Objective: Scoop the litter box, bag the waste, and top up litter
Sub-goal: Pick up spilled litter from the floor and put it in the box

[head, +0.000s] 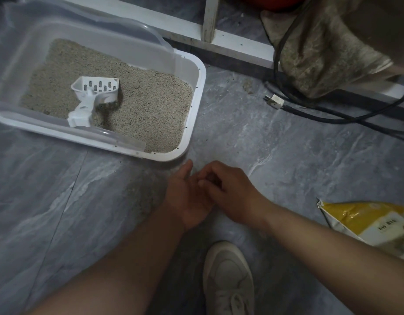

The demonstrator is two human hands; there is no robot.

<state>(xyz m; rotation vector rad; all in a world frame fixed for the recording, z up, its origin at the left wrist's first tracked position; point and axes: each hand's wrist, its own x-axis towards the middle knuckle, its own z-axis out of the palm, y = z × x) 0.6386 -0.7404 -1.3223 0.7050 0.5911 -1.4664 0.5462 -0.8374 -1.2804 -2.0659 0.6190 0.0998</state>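
One white rectangular plastic litter box (197,87) sits on the grey marbled tile floor (276,160), at the upper left of the head view. A clear plastic shield (110,26) rises along its far rim and another clear strip runs along its near rim. The box holds a layer of pale beige granular litter (151,105), and one white slotted plastic scoop (94,96) lies on that litter left of the middle, handle toward the near rim, with a darker patch of litter just beside its bowl.

Two bare hands meet over the floor just below the near right corner of the box. The left hand (187,201) is flat, palm up, fingers straight and pointing toward the box. The right hand (228,192) has its fingers curled down onto the left palm; whether they pinch anything is hidden.

One yellow and white printed litter bag (367,221) lies on the floor at the right edge, well apart from the box, its torn top toward the hands. One off-white sneaker (228,280) stands below the hands. At the upper right, black cables (333,119) with one white plug (275,102) loop along the floor beside a dusty grey cloth-like bundle (321,53), in front of a white frame (230,42).
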